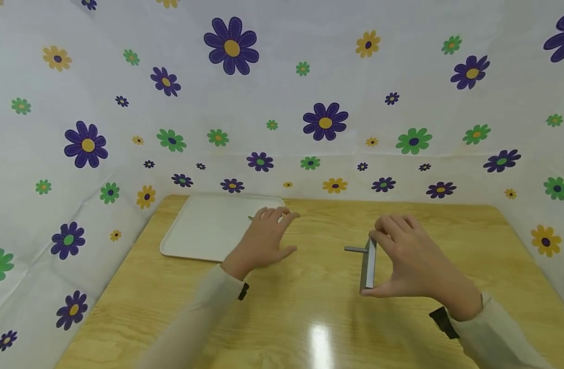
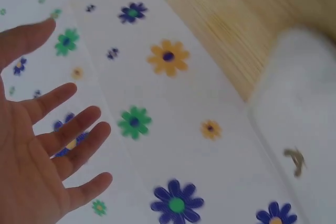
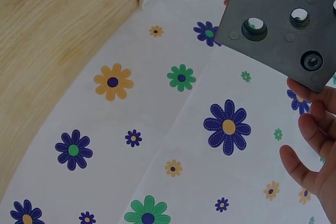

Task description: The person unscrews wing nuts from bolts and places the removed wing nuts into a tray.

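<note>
My right hand (image 1: 413, 259) grips a grey metal plate (image 1: 370, 266) between thumb and fingertips, holding it on edge above the table. A thin metal rod (image 1: 355, 249) sticks out leftward from the plate. In the right wrist view the plate (image 3: 278, 40) shows several round holes, one with a socket-head screw (image 3: 312, 60) in it. My left hand (image 1: 263, 241) hovers over the right part of a white tray (image 1: 208, 225), fingers spread and holding nothing. A small brownish piece (image 2: 295, 161) lies on the tray; its kind is unclear. In the head view the left hand mostly hides it.
The wooden table (image 1: 309, 287) carries the tray at its back left. A white flower-printed cloth (image 1: 282, 87) hangs behind the table and along both sides.
</note>
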`<state>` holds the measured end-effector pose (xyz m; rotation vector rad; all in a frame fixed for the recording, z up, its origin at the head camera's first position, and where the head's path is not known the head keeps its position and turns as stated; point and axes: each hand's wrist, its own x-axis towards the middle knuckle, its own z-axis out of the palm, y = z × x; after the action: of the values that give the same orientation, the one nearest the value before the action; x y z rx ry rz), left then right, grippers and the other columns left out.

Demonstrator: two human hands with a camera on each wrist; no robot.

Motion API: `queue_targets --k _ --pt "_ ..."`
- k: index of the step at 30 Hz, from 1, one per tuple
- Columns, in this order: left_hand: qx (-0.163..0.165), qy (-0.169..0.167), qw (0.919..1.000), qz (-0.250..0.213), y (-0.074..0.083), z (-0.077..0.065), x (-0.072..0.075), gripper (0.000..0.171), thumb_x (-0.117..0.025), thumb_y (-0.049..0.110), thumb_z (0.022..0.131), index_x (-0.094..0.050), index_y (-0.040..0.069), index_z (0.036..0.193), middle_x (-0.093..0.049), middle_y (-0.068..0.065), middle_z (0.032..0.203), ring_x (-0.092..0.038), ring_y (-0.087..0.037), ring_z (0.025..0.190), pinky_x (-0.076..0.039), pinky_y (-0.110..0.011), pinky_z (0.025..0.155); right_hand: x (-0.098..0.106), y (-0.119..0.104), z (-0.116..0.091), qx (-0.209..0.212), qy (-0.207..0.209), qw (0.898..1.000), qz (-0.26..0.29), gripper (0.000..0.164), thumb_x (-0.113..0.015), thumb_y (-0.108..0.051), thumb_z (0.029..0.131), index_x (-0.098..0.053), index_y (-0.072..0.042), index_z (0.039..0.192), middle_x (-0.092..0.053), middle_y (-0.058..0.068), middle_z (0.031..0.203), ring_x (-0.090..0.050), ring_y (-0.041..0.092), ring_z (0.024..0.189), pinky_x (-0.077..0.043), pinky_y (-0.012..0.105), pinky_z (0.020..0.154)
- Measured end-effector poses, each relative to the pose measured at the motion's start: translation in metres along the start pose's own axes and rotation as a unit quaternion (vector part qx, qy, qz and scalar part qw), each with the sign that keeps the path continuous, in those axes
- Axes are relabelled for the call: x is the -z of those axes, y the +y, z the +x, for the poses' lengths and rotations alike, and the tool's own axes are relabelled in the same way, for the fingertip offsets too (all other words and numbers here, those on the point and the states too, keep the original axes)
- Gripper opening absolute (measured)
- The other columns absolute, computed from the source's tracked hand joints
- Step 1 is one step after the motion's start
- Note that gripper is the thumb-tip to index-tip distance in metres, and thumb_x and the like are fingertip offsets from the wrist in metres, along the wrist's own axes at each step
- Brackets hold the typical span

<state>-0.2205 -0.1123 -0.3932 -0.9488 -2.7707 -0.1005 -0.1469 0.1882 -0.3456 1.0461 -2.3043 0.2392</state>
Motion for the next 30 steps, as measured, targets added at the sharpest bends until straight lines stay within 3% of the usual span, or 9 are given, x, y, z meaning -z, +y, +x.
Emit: queue_targets --k 8,16,23,30 --pt "-0.053 -0.007 0.9985 -0.005 0.050 -0.014 -0.018 0.073 -0.067 0.057 0.076 -0.046 0.019 0.135 -0.053 -0.003 0.125 -0.051 -0.022 0.115 -0.036 -0.047 0.105 -0.004 -0.006 -0.006 -0.006 -0.003 1.000 0.003 0.087 -0.065 -0.084 0.048 -0.061 -0.006 0.087 -0.044 0.000 0.084 -0.040 0.014 0.080 -0.038 0.038 0.071" --pt "-0.096 0.013 0.9947 -0.034 0.083 0.001 -0.029 0.091 -0.062 0.076 0.066 -0.044 0.021 0.136 -0.052 0.001 0.127 -0.050 -0.017 0.117 -0.035 -0.043 0.107 -0.005 -0.003 -0.004 0.000 0.010 1.000 0.009 0.090 -0.056 -0.086 0.057 -0.063 -0.003 0.090 -0.049 0.003 0.088 -0.044 0.017 0.083 -0.041 0.042 0.075" --pt "-0.117 0.008 0.9909 -0.067 0.102 0.012 -0.035 0.094 -0.062 0.077 0.064 -0.047 0.018 0.136 -0.051 0.000 0.134 -0.048 -0.017 0.124 -0.033 -0.042 0.110 -0.007 -0.004 -0.003 0.004 0.010 1.000 0.016 0.090 -0.069 -0.080 0.048 -0.063 -0.002 0.091 -0.049 0.004 0.089 -0.045 0.019 0.085 -0.040 0.043 0.076" --pt "-0.126 0.014 0.9868 -0.101 0.105 0.015 -0.035 0.098 -0.066 0.075 0.062 -0.041 0.019 0.138 -0.051 0.005 0.133 -0.048 -0.014 0.123 -0.031 -0.039 0.112 -0.007 -0.006 -0.003 0.007 0.019 0.999 0.027 0.090 -0.068 -0.081 0.050 -0.063 -0.001 0.092 -0.050 0.005 0.089 -0.045 0.020 0.085 -0.041 0.044 0.078"
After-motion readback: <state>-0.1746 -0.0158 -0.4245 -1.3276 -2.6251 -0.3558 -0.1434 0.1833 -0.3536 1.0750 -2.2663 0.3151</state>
